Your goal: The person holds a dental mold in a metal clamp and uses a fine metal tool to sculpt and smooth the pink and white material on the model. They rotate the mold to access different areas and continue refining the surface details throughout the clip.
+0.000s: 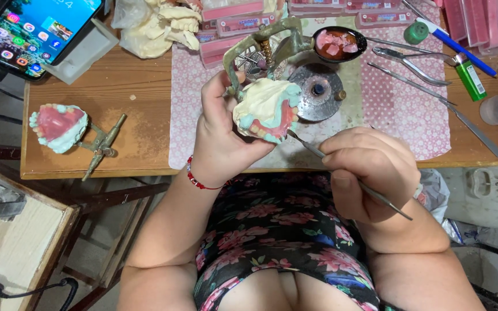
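We worked the wax at the denture model's gum line

Our left hand [220, 135] gripped the denture model [265, 109] above the table edge [116, 164], fingers closed round its metal articulator [260, 43]; our right hand [370, 170] pinched the thin carving tool [341, 170], tip touching the model's lower rim. Short, light strokes with the model held steady seemed best. It was cream plaster with teal edging, pink wax and teeth
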